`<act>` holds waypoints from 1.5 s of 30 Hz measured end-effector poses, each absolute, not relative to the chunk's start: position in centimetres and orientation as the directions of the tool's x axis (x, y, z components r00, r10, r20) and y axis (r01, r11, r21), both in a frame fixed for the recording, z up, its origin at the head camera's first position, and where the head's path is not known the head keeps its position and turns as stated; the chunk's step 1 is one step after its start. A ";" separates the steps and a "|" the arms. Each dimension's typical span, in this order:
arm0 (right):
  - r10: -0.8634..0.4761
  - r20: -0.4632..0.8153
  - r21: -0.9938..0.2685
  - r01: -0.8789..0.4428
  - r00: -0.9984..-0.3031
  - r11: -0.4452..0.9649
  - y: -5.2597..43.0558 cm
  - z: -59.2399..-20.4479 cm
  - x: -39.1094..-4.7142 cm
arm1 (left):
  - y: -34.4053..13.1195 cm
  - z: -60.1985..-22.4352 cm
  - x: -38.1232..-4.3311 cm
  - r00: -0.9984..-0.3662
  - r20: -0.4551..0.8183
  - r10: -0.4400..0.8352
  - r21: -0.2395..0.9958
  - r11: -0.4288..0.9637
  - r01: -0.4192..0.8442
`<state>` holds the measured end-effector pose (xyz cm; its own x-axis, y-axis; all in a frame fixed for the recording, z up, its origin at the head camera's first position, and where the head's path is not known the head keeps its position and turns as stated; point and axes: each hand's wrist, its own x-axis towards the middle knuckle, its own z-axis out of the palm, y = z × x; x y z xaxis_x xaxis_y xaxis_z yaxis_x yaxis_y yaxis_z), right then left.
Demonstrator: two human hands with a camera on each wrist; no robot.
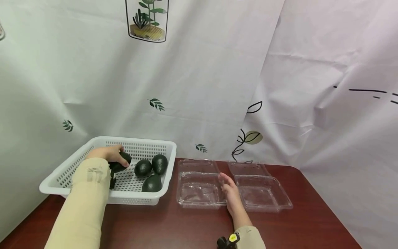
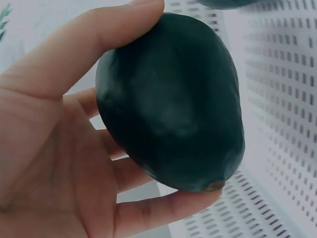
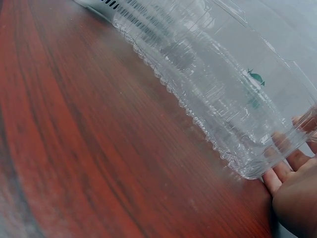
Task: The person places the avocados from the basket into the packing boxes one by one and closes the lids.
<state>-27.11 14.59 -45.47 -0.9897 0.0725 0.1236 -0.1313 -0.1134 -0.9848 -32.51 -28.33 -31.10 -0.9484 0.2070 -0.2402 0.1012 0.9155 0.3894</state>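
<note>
My left hand (image 1: 113, 154) grips a dark green avocado (image 2: 171, 104) inside the white basket (image 1: 132, 195), with the thumb across its upper side and the fingers around its far side. Three other avocados (image 1: 159, 164) lie on the basket's right half. My right hand (image 1: 231, 193) holds the right edge of the left clear plastic container (image 1: 199, 193), which lies with its lid folded back. In the right wrist view, fingers (image 3: 285, 171) rest against the outside of the container's wall.
A second clear plastic container (image 1: 262, 193), also unfolded, sits just right of my right hand. Brown wooden table (image 1: 155, 228) extends in front of everything. A white printed cloth (image 1: 199, 79) hangs behind.
</note>
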 end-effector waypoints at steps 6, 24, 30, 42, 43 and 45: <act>0.070 0.121 -0.985 -0.129 -0.990 -0.113 14.5 -45.1 -27.1 | -27.6 -29.7 -31.9 -0.951 -0.167 0.259 0.447 0.880 0.161; 0.081 0.116 -0.982 -0.126 -0.990 -0.137 14.3 -45.0 -27.2 | -25.1 -27.9 -30.7 -0.956 -0.021 0.292 0.472 0.846 0.248; 0.082 0.112 -0.984 -0.122 -0.990 -0.131 14.3 -44.9 -27.1 | -24.4 -28.2 -30.3 -0.959 0.046 0.281 0.462 0.845 0.269; 0.092 0.106 -0.984 -0.118 -0.990 -0.135 14.5 -45.3 -27.2 | -22.3 -28.3 -28.2 -0.965 0.145 0.217 0.507 0.822 0.261; 0.093 0.101 -0.984 -0.113 -0.991 -0.139 14.5 -45.4 -27.2 | -22.2 -28.4 -28.1 -0.967 0.145 0.211 0.511 0.821 0.256; 0.091 0.098 -0.985 -0.110 -0.991 -0.137 14.6 -45.4 -27.1 | -21.8 -28.5 -28.0 -0.968 0.144 0.204 0.514 0.821 0.250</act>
<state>-27.08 14.59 -45.42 -0.9910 0.0911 0.0982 -0.1101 -0.1365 -0.9845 -27.99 -21.83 -28.47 -0.9683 0.2045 0.1438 0.2496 0.8206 0.5140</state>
